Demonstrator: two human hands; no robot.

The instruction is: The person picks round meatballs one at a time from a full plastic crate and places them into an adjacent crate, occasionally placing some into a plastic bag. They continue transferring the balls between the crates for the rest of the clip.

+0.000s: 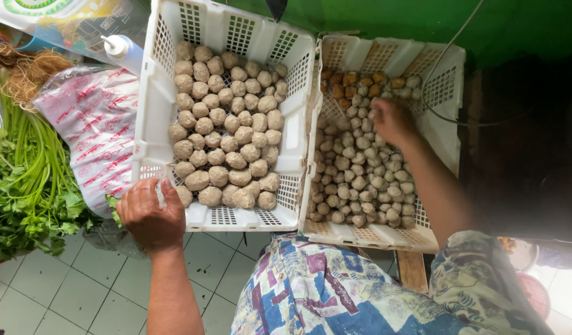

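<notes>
Two white plastic baskets sit side by side in the middle of the frame, both full of meatballs. The left basket (152,105) holds the big meatballs (227,124), the right basket (450,80) holds the small meatballs (360,180), with a few browner fried pieces (351,80) along its top edge.

The left hand (151,214) is at the lower left corner of the left basket, fingers curled over the rim and clamped on it, so the plastic edge runs right under the fingertips and the nearest big meatballs lie just beside them inside. The right hand (391,121) is down in the right basket, upper middle of the pile, fingers bent into the small meatballs and touching them. Can't tell if it's actually got one pinched or is just resting there, the fingertips are hidden.

Far left there's a bunch of leafy greens (31,180), a printed plastic bag (97,130) and a squeeze bottle (121,49) at the top. White floor tiles (69,291) below.
</notes>
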